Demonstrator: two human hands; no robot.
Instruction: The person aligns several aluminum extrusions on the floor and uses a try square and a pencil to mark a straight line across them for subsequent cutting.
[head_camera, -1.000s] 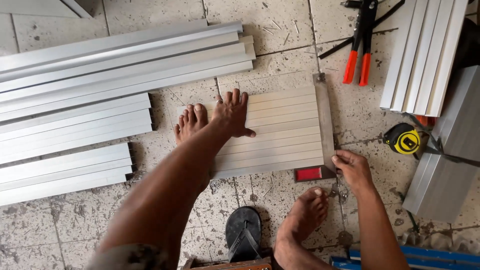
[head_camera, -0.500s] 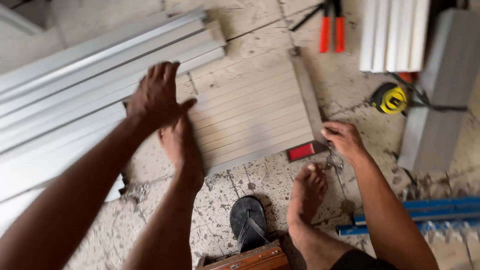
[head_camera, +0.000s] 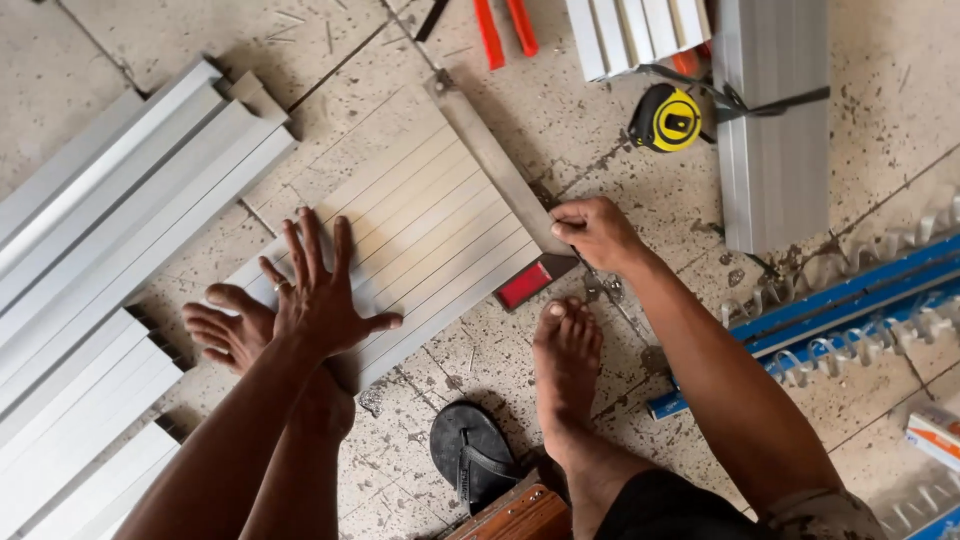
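Note:
A pale ribbed aluminium panel (head_camera: 430, 200) lies flat on the stone floor. My left hand (head_camera: 320, 295) presses down on its near-left corner, palm flat and fingers spread. A grey metal square (head_camera: 488, 155) with a red butt end (head_camera: 524, 285) lies along the panel's right edge. My right hand (head_camera: 595, 232) pinches the blade of that square just above the red end. My bare left foot (head_camera: 228, 330) rests by the panel under my left wrist. My right foot (head_camera: 566, 360) stands just below the red end.
Long aluminium profiles (head_camera: 110, 230) are stacked on the left. White profiles (head_camera: 640, 30), red-handled cutters (head_camera: 505, 25), a yellow tape measure (head_camera: 667, 118) and a grey channel (head_camera: 775, 150) lie at the top right. Blue toothed strips (head_camera: 860, 300) lie at right, and a black sandal (head_camera: 470, 455) lies near my feet.
My left hand swung off to the left, then came back down flat on the panel's near-left corner. My right hand stayed at the square's red end. The view tilted.

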